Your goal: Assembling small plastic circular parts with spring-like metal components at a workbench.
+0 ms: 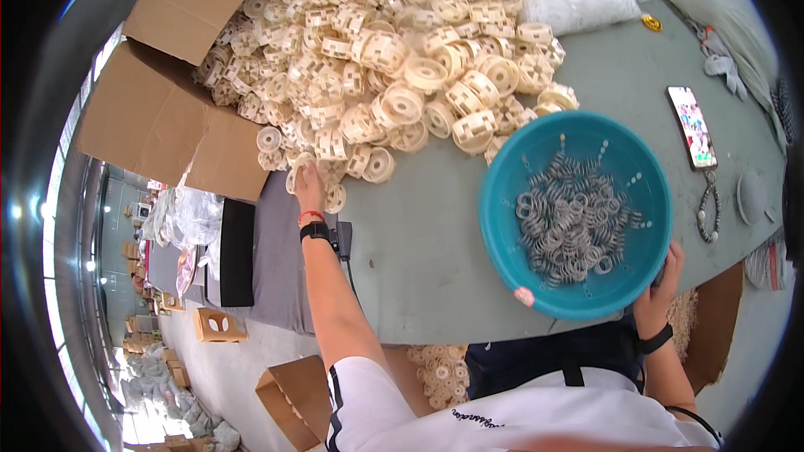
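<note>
My left hand [310,190] reaches to the near left edge of a big pile of cream plastic wheel-shaped parts [368,50]. Its fingers close round one cream plastic wheel [294,174] there. A teal plastic basin [496,230] stands on the table at the right, with many grey metal coil springs [578,222] heaped inside. Beside the basin's lower right rim is my right hand [657,297], its fingers curled and a dark bit showing by them. What that dark bit is cannot be made out, since the basin partly hides it.
The pile spills from a tipped cardboard box [159,117] onto the grey-green table [419,268]. A lit phone [693,127] with a beaded strap lies at the right. Clear plastic bags [578,0] lie at the back. Below the table edge, an open carton [293,398] stands near more cream parts.
</note>
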The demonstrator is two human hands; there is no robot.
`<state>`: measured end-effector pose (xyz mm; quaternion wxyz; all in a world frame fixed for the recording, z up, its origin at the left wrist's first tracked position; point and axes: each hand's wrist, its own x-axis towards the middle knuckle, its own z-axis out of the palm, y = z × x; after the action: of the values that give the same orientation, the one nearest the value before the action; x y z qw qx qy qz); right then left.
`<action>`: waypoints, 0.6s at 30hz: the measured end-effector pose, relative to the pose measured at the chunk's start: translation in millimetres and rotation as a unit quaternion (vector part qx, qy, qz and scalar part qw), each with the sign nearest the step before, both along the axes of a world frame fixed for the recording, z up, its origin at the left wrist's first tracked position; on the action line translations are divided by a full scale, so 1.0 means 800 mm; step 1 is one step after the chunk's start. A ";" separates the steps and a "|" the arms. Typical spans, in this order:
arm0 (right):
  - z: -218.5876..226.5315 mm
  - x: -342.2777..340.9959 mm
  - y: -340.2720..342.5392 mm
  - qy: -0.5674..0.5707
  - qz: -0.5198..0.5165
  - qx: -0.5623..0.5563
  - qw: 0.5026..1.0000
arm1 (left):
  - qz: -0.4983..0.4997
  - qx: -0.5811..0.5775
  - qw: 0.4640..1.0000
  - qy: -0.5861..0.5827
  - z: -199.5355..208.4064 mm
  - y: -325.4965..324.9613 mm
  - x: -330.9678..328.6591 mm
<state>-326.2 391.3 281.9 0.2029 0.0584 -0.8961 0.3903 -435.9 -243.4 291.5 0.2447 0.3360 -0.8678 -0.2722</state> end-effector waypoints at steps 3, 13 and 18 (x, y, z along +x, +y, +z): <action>0.002 0.003 -0.009 0.019 0.012 0.007 1.000 | -0.064 0.181 0.968 0.161 -0.019 -0.011 -0.012; 0.010 0.002 -0.014 0.013 0.008 0.037 0.999 | -0.061 0.109 0.987 0.106 -0.009 0.081 -0.008; 0.011 -0.002 -0.011 0.036 0.016 0.014 0.999 | -0.160 0.140 0.972 0.103 0.004 0.169 -0.008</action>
<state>-328.0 382.8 290.4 0.2281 0.0897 -0.8925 0.3786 -442.5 -108.2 294.9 0.2371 0.1937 -0.8337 -0.4595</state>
